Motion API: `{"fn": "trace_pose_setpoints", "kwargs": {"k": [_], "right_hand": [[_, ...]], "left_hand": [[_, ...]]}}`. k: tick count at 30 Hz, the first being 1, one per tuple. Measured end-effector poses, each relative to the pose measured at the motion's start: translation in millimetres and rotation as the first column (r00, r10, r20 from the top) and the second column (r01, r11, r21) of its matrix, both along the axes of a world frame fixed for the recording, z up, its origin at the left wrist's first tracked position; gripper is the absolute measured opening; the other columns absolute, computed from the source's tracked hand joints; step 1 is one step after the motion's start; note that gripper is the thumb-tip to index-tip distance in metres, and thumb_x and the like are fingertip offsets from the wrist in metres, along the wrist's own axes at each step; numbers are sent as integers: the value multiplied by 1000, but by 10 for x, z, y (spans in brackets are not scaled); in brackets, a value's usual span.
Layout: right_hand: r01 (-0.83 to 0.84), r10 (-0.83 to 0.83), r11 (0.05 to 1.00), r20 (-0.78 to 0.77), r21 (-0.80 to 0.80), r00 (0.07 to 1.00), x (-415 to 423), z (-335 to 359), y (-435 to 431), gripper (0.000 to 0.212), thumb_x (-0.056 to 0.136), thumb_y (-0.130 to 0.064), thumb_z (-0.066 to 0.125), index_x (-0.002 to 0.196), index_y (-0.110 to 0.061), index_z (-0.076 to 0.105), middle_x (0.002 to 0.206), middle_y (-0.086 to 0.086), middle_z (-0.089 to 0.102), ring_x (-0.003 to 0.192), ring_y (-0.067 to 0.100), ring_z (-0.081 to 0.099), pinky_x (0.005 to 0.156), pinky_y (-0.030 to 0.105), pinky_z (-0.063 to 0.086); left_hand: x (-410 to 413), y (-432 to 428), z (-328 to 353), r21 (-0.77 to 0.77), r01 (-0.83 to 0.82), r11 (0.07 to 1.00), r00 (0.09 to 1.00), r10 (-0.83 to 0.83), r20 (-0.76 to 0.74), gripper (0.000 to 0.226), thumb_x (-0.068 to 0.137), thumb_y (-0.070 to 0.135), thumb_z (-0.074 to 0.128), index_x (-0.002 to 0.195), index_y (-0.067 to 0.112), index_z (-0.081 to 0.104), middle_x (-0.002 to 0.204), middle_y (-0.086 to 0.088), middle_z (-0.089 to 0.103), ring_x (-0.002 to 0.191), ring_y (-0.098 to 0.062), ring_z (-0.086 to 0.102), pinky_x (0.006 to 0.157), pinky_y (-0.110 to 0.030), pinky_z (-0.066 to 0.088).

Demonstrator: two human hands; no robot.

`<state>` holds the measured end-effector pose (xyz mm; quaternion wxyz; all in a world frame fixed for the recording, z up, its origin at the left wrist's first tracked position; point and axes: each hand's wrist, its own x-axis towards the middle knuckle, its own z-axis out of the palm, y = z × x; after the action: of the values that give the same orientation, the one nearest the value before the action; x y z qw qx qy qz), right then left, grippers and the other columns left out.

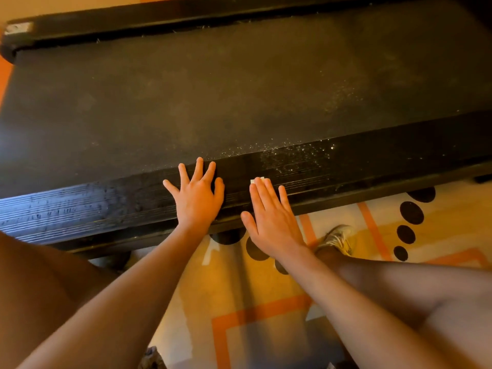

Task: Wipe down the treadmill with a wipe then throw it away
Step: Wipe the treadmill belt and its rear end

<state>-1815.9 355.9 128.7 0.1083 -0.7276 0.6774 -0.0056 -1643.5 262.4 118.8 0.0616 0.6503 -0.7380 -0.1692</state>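
Barely visible, wipe (257, 180) lies under flat right hand (271, 217); left hand (198, 195) splayed on treadmill (239, 89).

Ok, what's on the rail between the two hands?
Nothing: the head view shows bare rail between the left hand and the right hand. The wipe peeks out from under the right hand; dust specks lie past it.

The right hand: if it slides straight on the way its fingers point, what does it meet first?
The right hand, flat over the wipe on the side rail, points toward the belt. It would probably cross the rest of the rail and first reach the belt's dusty edge.
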Motion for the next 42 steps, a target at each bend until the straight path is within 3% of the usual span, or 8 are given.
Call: {"fn": "trace_pose_setpoints", "kwargs": {"k": [9,17,25,33,42], "right_hand": [[-10,12,999,-52,41,999,-42,109,-803,70,108,-52,14,164,-11,3,173,8,-2,159,22,-7,128,47,-6],[-12,15,998,-45,65,999,-110,148,-45,72,106,-56,9,165,-15,4,172,4,-3,158,20,-11,128,44,-7],[35,-31,998,-95,48,995,-51,107,-967,71,108,-53,15,164,-10,9,172,9,5,159,24,-3,127,47,-6],[-28,28,999,-3,24,1000,-150,66,-1,70,108,-53,19,164,-13,11,172,5,4,159,19,-6,128,43,-4],[11,-6,999,-95,53,995,-108,103,-946,74,107,-57,15,164,-9,8,172,11,4,159,25,-2,127,46,-2]], "left_hand": [[3,13,-28,3,-3,1000,999,3,34,57,107,53,24,161,34,24,171,0,11,157,-38,-2,118,-74,-3],[-19,19,-7,-3,18,1000,999,-18,44,56,108,51,24,162,33,22,172,-2,9,157,-38,-2,118,-74,-2],[-23,10,-16,-17,18,1000,999,-17,42,56,108,50,26,162,33,24,172,-3,10,157,-37,-1,118,-73,-2],[-24,20,-11,-21,18,1000,999,-17,48,54,109,48,26,161,32,26,171,-4,14,157,-38,1,118,-74,0],[-16,18,13,-13,27,1000,999,-27,31,55,109,48,24,162,32,23,171,-4,11,158,-35,0,118,-72,-1]]}}
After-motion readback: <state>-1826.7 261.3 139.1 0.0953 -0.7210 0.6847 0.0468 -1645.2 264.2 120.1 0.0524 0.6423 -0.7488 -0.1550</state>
